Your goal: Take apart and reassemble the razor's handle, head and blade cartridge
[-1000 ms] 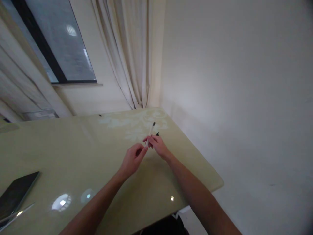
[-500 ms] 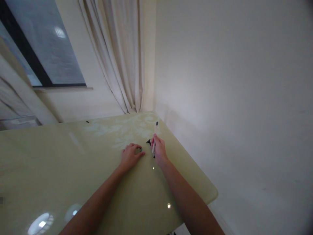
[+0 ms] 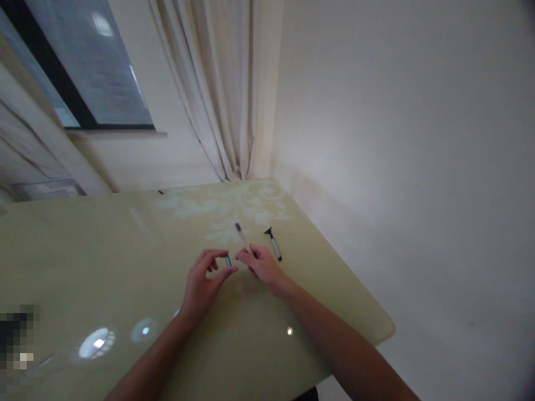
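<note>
Between the thumb and forefinger of my left hand (image 3: 208, 278) is a small teal and silver cylinder (image 3: 228, 260), held just above the table. My right hand (image 3: 264, 266) grips a pale pen-like stick (image 3: 243, 237) with a dark tip pointing up and away to the left. The two hands are close together, with a narrow gap between their fingertips. Beyond my right hand, a razor (image 3: 275, 245) with a black head and grey handle lies on the glossy greenish table (image 3: 217, 345), touched by neither hand.
A small dark object (image 3: 161, 192) lies near the table's far edge. Curtains (image 3: 225, 89) hang beside the window (image 3: 96, 67), and a pale wall (image 3: 397, 167) borders the right side. Something pixelated (image 3: 14, 340) shows at the lower left.
My right hand has moved left with the stick, away from the razor, which now shows fully. My left hand has shifted slightly left with the cylinder. The view has shifted a little.
</note>
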Demonstrator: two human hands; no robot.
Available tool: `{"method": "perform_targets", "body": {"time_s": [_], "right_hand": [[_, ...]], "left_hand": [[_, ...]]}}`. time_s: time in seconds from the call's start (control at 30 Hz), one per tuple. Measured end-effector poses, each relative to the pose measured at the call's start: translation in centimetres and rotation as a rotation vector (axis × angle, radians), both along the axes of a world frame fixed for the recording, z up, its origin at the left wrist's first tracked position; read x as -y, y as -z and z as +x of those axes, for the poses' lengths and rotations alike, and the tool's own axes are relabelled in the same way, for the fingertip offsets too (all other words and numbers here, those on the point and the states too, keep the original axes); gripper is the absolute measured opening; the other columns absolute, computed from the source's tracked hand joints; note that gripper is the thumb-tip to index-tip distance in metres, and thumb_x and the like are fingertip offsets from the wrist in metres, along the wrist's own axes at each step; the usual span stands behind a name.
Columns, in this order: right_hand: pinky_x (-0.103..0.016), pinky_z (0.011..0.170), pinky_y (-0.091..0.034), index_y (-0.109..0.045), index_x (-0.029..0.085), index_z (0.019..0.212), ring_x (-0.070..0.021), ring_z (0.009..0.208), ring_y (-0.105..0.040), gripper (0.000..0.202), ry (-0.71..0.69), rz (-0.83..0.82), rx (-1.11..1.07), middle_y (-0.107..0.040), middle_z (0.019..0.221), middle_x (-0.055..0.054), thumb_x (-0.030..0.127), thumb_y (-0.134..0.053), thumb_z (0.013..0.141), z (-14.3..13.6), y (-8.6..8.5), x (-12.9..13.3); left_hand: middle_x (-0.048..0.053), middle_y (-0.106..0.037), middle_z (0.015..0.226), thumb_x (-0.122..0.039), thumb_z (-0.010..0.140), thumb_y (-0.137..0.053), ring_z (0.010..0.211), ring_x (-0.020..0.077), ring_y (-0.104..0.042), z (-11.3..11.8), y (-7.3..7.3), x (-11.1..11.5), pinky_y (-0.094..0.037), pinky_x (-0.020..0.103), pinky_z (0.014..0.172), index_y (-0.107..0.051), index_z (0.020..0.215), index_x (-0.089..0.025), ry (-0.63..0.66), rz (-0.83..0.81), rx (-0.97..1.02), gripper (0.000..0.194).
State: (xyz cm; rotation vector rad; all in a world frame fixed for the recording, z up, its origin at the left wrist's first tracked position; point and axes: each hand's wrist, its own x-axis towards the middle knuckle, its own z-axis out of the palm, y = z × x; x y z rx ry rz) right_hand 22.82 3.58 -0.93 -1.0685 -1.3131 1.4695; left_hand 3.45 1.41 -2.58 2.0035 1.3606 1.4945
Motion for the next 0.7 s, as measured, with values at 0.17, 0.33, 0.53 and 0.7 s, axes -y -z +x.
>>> {"method": "perform_targets", "body": {"time_s": [0.17, 0.33, 0.53, 0.7], "right_hand": [[-0.026, 0.058, -0.029, -0.066, 0.017, 0.073, -0.011, 0.059, -0.039, 0.034, -0.033, 0.088, 0.057, -0.048, 0.062, 0.004, 0.048, -0.074, 0.084, -0.2, -0.3, 1.0], [-0.027, 0.063, -0.034, -0.064, 0.016, 0.069, -0.0127, 0.064, -0.046, 0.03, -0.037, 0.133, 0.062, -0.056, 0.066, 0.001, 0.041, -0.073, 0.083, 0.0, -0.4, 1.2], [-0.027, 0.056, -0.029, -0.067, 0.018, 0.073, -0.013, 0.06, -0.041, 0.027, 0.005, 0.099, 0.066, -0.049, 0.061, 0.003, 0.043, -0.075, 0.082, 0.6, -0.1, 0.8], [-0.026, 0.05, -0.022, -0.065, 0.02, 0.074, -0.011, 0.052, -0.033, 0.028, 0.065, 0.043, 0.059, -0.04, 0.055, 0.006, 0.045, -0.077, 0.079, 1.1, 0.4, 0.2]], "left_hand": [[0.005, -0.071, 0.102, -0.051, 0.091, -0.076, 0.075, 0.0168, -0.059, 0.9, -0.2, 0.4, -0.055, 0.03, 0.071, -0.072, 0.115, -0.023, 0.025, 0.124, -0.078, 0.037], [0.007, -0.072, 0.102, -0.051, 0.092, -0.075, 0.074, 0.0171, -0.062, 1.3, 0.2, 0.6, -0.057, 0.031, 0.071, -0.072, 0.114, -0.023, 0.04, 0.134, -0.092, 0.036], [0.006, -0.07, 0.101, -0.044, 0.092, -0.076, 0.073, 0.016, -0.06, 1.5, 0.0, 0.7, -0.056, 0.03, 0.07, -0.071, 0.115, -0.024, 0.079, 0.059, -0.05, 0.031], [0.003, -0.069, 0.093, -0.032, 0.095, -0.074, 0.07, 0.0144, -0.059, 1.6, 0.1, 0.5, -0.054, 0.027, 0.069, -0.073, 0.107, -0.023, 0.116, 0.059, -0.027, 0.015]]}}
